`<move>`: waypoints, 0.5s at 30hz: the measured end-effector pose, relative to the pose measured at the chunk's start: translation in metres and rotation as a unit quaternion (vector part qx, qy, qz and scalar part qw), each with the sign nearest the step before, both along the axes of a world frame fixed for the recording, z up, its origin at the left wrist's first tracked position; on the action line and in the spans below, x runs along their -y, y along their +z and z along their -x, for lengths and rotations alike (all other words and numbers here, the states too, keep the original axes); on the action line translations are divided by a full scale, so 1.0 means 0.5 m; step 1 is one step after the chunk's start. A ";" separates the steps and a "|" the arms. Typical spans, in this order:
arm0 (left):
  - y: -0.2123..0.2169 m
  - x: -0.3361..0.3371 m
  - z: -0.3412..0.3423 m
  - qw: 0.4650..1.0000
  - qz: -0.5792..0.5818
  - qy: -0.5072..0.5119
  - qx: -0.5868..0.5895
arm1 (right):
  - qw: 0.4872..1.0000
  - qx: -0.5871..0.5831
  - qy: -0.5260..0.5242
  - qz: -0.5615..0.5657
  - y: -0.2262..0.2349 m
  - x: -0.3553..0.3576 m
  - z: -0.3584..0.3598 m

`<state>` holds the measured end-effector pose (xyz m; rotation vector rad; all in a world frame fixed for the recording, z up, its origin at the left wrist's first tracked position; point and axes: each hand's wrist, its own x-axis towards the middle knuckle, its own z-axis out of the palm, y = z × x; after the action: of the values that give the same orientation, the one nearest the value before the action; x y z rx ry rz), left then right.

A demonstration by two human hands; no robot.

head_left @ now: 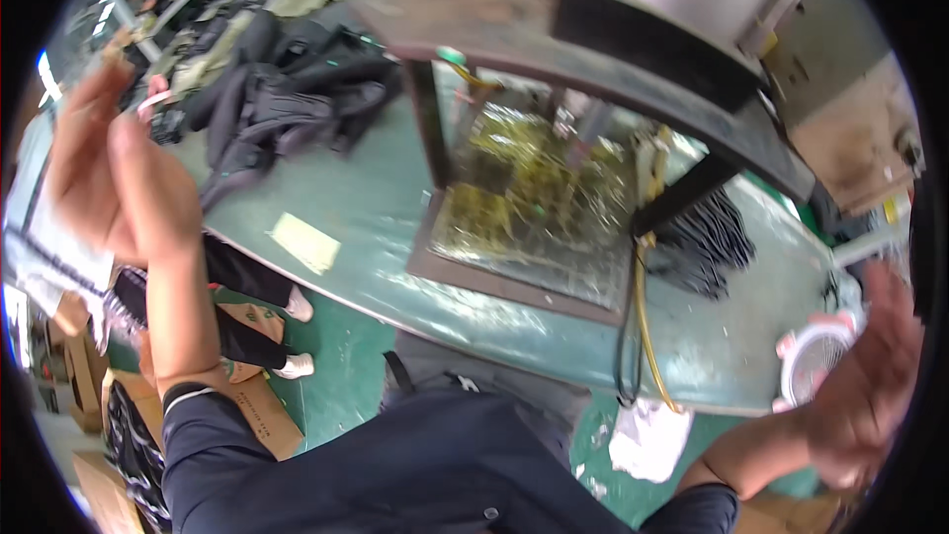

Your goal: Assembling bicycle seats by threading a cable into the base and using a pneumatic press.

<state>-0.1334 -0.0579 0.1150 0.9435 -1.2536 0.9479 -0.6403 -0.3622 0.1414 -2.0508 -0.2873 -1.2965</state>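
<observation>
Both hands are empty: left hand (114, 173) at nine o'clock, fingers spread; right hand (870, 386) at four o'clock, fingers open, near the small fan (816, 356) on the desk (376, 208).

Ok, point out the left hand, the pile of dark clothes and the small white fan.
left hand (119, 168), head view, on the palm edge.
dark clothes (282, 89), head view, middle of the pile.
white fan (816, 361), head view, on its grille.
</observation>
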 end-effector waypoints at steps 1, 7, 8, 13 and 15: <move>-0.049 0.003 -0.058 0.991 -0.086 0.099 0.006 | 0.975 -0.138 -0.171 -0.022 -0.022 0.013 0.039; -0.231 0.015 -0.373 0.746 -0.488 0.428 0.148 | 0.842 -0.338 -0.418 -0.044 -0.302 0.107 -0.002; -0.253 0.023 -0.425 0.746 -0.510 0.410 0.128 | 0.839 -0.349 -0.418 -0.009 -0.326 0.117 -0.003; -0.269 0.056 -0.556 0.714 -0.606 0.344 0.070 | 0.777 -0.441 -0.445 0.064 -0.444 0.165 0.008; -0.259 0.072 -0.548 0.718 -0.608 0.321 0.110 | 0.745 -0.484 -0.453 0.079 -0.485 0.186 0.016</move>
<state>0.1407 -0.0940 -0.0145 2.4923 -1.8107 0.6450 -0.6482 -0.4550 -0.1010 -2.8086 1.2436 -0.4225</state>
